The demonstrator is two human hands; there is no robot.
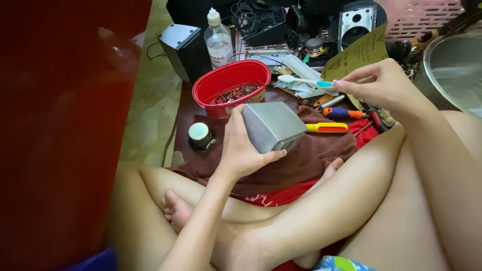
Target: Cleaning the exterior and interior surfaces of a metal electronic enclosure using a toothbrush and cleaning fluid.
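Left hand (241, 150) grip clamped on grey box (273, 125). Right hand (381, 85), at 2 o'clock from box, pinches toothbrush (304, 81). Red bowl (232, 86) at 11 o'clock.

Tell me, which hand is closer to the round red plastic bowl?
Left. The left hand holds a small grey speaker box just below the round red plastic bowl. The right hand is farther off to the right, holding a white-and-teal toothbrush.
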